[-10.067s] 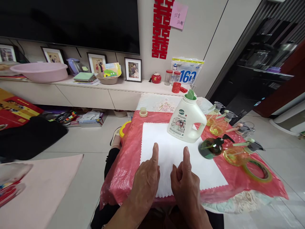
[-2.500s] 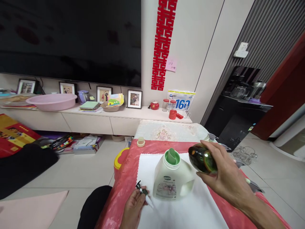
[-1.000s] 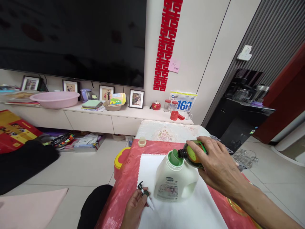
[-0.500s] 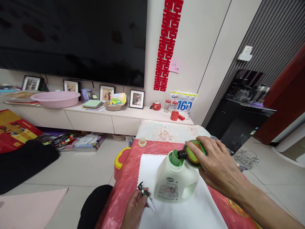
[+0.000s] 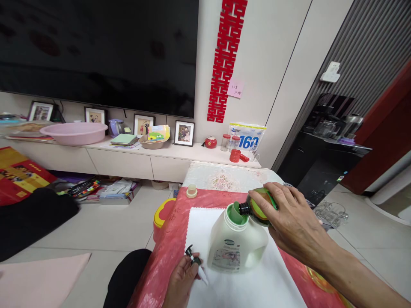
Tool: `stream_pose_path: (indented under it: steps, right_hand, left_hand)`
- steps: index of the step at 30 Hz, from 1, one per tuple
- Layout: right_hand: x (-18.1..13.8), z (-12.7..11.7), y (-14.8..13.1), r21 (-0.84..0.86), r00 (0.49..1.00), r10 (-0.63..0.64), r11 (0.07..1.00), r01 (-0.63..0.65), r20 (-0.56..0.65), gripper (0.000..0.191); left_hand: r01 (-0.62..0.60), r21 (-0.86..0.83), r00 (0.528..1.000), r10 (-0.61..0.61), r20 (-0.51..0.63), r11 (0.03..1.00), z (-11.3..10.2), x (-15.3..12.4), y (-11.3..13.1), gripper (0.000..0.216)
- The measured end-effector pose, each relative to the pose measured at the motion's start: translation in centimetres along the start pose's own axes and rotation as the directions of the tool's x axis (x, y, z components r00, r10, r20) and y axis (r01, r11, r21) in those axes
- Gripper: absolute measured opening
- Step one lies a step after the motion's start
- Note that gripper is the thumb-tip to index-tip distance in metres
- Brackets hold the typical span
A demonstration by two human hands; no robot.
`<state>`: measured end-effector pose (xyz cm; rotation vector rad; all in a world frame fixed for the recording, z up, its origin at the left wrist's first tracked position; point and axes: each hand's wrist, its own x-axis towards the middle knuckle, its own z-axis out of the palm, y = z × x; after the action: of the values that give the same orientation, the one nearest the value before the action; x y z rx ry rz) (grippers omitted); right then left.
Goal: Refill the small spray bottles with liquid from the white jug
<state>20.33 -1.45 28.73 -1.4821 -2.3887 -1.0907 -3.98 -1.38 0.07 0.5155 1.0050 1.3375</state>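
A white detergent jug [image 5: 236, 248] with a green spout [image 5: 235, 212] stands on a white cloth [image 5: 199, 226] over a red plastic sheet [image 5: 170, 239]. My right hand [image 5: 289, 220] is wrapped round a dark green round bottle [image 5: 257, 208], tipped on its side with its open black neck at the jug's spout. My left hand [image 5: 181, 282] rests on the cloth left of the jug, pinching a black pump head [image 5: 192, 259] with a white tube.
A small beige cap [image 5: 192, 191] lies at the red sheet's far left edge. A yellow and red stool [image 5: 162, 218] stands beside the table. A low cabinet [image 5: 128, 160] along the wall carries a pink basin [image 5: 74, 132], photo frames and jars. Clutter lies on the floor to the left.
Since ten seconds ago both hands left the cloth and took up the green bottle and its pump. Over the last second the tipped bottle stays at the jug's spout, barely moving.
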Motion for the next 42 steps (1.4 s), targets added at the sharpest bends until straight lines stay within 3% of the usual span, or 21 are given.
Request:
stream_pose_path:
  steps: [18, 27, 42]
  right_hand:
    - [0.4, -0.7, -0.1, -0.088, 0.999, -0.046, 0.995, 0.044, -0.020, 0.051]
    - [0.7, -0.9, 0.0, -0.126, 0.995, -0.097, 0.987, 0.099, 0.020, 0.068]
    - [1.7, -2.1, 0.0, -0.228, 0.981, -0.191, 0.955, 0.191, 0.022, 0.043]
  left_hand:
    - [0.007, 0.005, 1.000, -0.006, -0.026, 1.000, 0.1, 0.0, 0.2, 0.058]
    - [0.017, 0.015, 1.000, -0.016, -0.019, 1.000, -0.1, 0.2, -0.1, 0.059]
    - [0.023, -0.013, 1.000, -0.023, -0.011, 1.000, -0.1, 0.2, -0.1, 0.058]
